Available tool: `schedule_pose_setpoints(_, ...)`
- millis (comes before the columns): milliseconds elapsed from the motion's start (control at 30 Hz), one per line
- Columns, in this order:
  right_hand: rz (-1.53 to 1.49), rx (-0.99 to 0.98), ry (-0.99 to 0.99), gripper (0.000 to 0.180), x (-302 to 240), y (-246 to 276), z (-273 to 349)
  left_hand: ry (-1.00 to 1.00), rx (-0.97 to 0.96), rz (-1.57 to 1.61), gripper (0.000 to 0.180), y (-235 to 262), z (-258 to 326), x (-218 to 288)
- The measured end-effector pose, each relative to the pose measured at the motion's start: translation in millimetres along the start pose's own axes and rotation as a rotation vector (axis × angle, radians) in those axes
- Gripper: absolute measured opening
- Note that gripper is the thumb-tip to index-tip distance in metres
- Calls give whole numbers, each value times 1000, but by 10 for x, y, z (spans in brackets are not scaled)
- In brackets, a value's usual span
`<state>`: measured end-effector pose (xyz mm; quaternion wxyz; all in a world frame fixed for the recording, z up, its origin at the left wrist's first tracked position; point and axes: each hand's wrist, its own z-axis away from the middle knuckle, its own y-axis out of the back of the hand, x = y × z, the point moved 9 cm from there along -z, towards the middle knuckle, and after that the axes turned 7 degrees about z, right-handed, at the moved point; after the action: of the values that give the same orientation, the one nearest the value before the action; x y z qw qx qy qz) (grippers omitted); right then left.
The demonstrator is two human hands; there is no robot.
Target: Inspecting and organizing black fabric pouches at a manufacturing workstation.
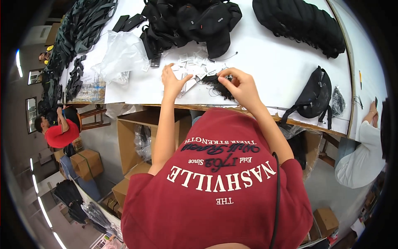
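- While your right hand (240, 85) pinched the black cord bundle (217, 85), it looked light, limp, tangle-prone; gripping near the gathered end seemed best.
- Your left hand (172, 81) lay open on the small white tags (195, 66).

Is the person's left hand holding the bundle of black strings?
No: the left hand rests on the white paper tags, while the right hand pinches the bundle of black strings.

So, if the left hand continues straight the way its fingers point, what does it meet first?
Probably the small white tags lying just beyond the left hand; its fingertips seem to touch the nearest ones. Farther on lies the pile of black bags. Depth is unclear.
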<state>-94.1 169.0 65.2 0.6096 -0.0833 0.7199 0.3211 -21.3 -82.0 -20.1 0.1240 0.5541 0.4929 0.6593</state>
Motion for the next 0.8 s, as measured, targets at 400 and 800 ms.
schedule_pose_setpoints(400,-268,154,114,8,-288,376,-5,264,1,-15,110,97,183,-619)
schedule_pose_setpoints(800,-73,117,108,7,-402,283,290,40,-199,1043,23,348,740,1456)
